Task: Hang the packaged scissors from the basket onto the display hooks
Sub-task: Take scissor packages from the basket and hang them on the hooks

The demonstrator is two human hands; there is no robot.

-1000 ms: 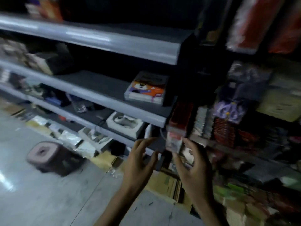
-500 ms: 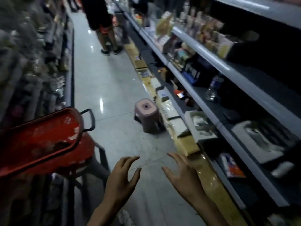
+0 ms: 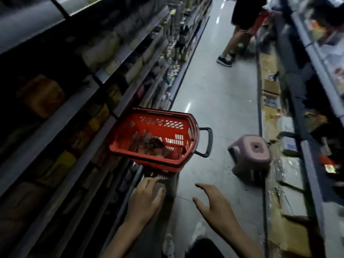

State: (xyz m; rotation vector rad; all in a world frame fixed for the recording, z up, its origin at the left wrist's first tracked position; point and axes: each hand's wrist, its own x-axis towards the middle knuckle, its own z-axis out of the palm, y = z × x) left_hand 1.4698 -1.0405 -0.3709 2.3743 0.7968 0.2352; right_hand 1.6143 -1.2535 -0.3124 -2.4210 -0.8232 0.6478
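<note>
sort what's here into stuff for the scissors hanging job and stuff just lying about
For the job:
red basket
blurred packages inside it
left hand and right hand, both empty

Lying about:
pink stool
cardboard boxes by the right shelves
another person up the aisle

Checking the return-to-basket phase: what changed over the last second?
The head turned from the hook display to the aisle; the red basket now sits ahead. The left hand and right hand moved away from the hung packs and reach toward the basket. Unchanged: both hands open and empty, pink stool upright.
</note>
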